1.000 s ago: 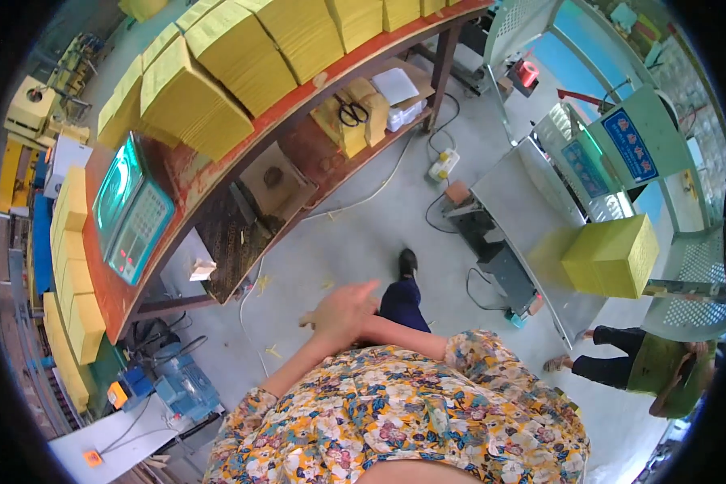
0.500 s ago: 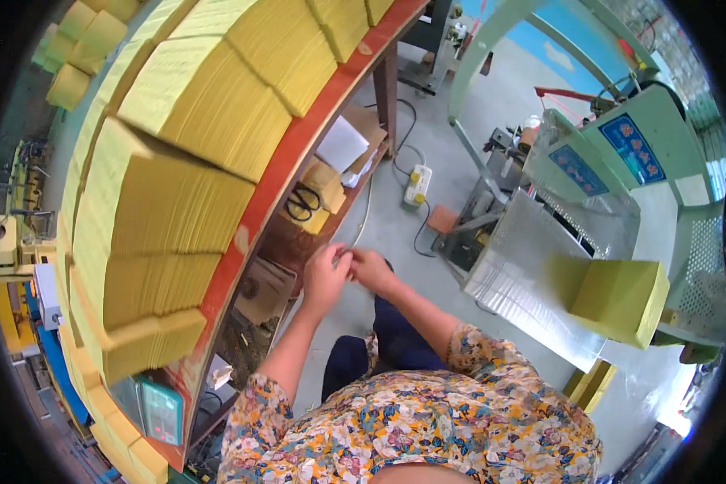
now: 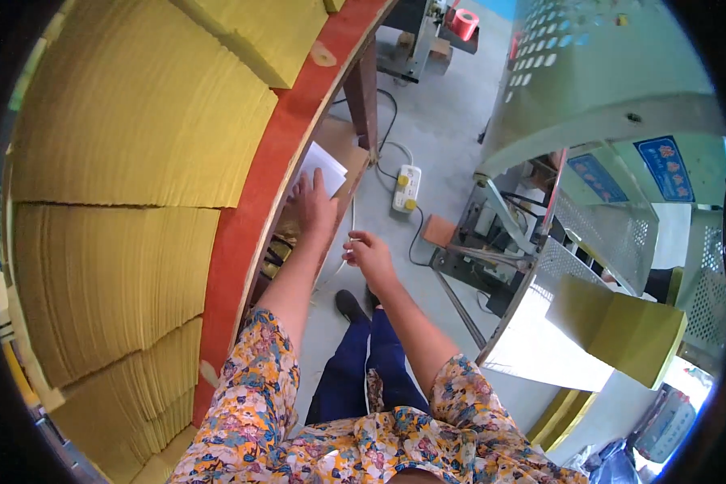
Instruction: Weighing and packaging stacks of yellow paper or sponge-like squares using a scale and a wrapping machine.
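My left hand [image 3: 318, 206] reaches in below the red table edge, its fingers apart and lying on a pile of white paper sheets [image 3: 324, 165]. The sheets rest on a brown cardboard-like surface on the lower shelf. My right hand [image 3: 369, 256] hangs in front of me over the grey floor, just right of the shelf. Its fingers are curled together; whatever is between them is too small to make out. Beside the left forearm, on the shelf, lie dark loops of cord [image 3: 279, 250], partly hidden.
Tall stacks of yellow paper [image 3: 121, 105] line the red-edged table [image 3: 250, 177] at left. A white power strip [image 3: 407, 189] and cords lie on the floor by a reddish block [image 3: 439, 231]. At right stands a pale green machine [image 3: 605, 105] bearing a yellow stack [image 3: 633, 335].
My hands have parted. The left one has moved forward onto the white sheets; the right has stayed nearly in place. The view has shifted closer to the yellow stacks.
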The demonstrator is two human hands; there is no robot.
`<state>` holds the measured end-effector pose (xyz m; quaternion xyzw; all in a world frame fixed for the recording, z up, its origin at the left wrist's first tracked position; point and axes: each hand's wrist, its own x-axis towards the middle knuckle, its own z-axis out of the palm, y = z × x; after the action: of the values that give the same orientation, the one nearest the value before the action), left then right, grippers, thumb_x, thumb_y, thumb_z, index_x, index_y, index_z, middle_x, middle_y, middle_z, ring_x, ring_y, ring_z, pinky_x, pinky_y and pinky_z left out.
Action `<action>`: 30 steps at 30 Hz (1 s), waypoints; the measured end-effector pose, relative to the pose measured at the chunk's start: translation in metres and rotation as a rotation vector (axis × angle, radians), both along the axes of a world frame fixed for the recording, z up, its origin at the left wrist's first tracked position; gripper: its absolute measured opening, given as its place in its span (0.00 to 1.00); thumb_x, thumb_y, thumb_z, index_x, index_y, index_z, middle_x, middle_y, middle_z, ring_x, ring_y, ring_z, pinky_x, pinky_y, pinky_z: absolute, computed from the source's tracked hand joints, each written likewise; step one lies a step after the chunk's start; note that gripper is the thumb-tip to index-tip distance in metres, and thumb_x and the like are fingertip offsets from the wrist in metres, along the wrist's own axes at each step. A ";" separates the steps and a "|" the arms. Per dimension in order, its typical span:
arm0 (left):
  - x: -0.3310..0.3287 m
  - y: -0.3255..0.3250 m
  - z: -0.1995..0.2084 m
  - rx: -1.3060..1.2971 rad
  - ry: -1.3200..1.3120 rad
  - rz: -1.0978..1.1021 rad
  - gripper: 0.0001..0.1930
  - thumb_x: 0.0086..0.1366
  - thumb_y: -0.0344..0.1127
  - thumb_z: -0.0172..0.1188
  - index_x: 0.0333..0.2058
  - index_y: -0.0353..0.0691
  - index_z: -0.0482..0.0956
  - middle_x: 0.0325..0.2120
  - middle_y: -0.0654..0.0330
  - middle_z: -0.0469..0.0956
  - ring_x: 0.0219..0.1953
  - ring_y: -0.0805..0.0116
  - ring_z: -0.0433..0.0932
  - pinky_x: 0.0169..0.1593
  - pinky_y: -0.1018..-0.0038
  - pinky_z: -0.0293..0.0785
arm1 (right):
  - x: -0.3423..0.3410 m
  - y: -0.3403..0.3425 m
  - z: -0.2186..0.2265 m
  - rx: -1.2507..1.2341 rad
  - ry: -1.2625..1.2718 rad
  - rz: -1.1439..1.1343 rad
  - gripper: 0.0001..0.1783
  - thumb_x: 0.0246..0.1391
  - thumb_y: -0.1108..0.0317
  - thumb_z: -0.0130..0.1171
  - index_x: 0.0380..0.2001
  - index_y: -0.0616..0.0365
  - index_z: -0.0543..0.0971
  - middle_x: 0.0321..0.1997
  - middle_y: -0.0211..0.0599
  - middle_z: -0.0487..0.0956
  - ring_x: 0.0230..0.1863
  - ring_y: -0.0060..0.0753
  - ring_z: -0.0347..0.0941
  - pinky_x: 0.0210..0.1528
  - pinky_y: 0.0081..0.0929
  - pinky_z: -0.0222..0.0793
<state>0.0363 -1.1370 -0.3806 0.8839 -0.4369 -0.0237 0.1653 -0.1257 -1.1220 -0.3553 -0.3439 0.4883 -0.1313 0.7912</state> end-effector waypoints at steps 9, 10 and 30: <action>0.012 0.008 0.005 0.019 0.150 0.050 0.22 0.50 0.40 0.70 0.44 0.38 0.79 0.57 0.46 0.71 0.55 0.48 0.73 0.56 0.60 0.71 | 0.044 -0.048 -0.015 -0.104 -0.013 -0.147 0.19 0.53 0.74 0.52 0.49 0.68 0.75 0.36 0.42 0.81 0.31 0.26 0.78 0.32 0.23 0.73; 0.010 0.005 0.006 0.017 0.179 0.028 0.22 0.51 0.40 0.70 0.44 0.38 0.79 0.56 0.45 0.71 0.56 0.48 0.72 0.56 0.60 0.70 | 0.045 -0.059 -0.024 -0.162 0.003 -0.158 0.20 0.55 0.75 0.50 0.51 0.69 0.73 0.40 0.42 0.79 0.32 0.28 0.78 0.33 0.24 0.74; 0.041 0.026 -0.020 -0.406 1.475 0.366 0.18 0.70 0.47 0.53 0.44 0.38 0.78 0.42 0.55 0.79 0.43 0.64 0.78 0.44 0.68 0.77 | 0.093 -0.088 -0.025 -0.664 0.106 0.312 0.15 0.53 0.74 0.49 0.41 0.64 0.82 0.33 0.37 0.82 0.34 0.30 0.77 0.41 0.28 0.73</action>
<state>0.0769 -1.1108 -0.4001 0.6503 -0.0578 -0.4964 0.5721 -0.0324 -1.2098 -0.3798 -0.6585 0.4010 -0.1424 0.6208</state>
